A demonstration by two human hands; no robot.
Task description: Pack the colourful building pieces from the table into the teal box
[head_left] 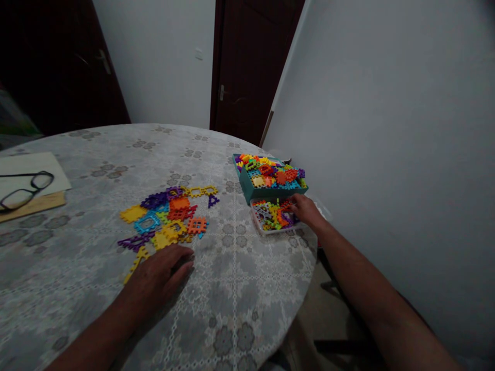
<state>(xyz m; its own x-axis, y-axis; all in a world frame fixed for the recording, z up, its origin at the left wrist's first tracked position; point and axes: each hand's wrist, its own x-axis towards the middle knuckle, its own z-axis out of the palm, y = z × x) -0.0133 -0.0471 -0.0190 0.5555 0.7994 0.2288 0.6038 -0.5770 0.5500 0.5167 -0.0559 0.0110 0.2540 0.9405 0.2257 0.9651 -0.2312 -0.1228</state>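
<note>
My left hand (162,270) rests on the table with its thumb apart from the fingers and nothing in it. Right beside it lies a loose pile of plastic interlocking building pieces (170,229), yellow, purple, orange, red and blue, toothed along their edges. My right hand (302,208) reaches over the right side of a clear plastic tub (266,232) full of small mixed pieces (274,214). Its fingers are bent together near a red-orange piece (286,205); what they hold, if anything, is partly hidden.
Behind the tub stands a teal box (249,188) heaped with more building pieces (270,172). Black-framed glasses (33,188) lie on paper (42,167) at the left. A patterned cloth covers the round table (216,299). The wall (386,129) is close on the right.
</note>
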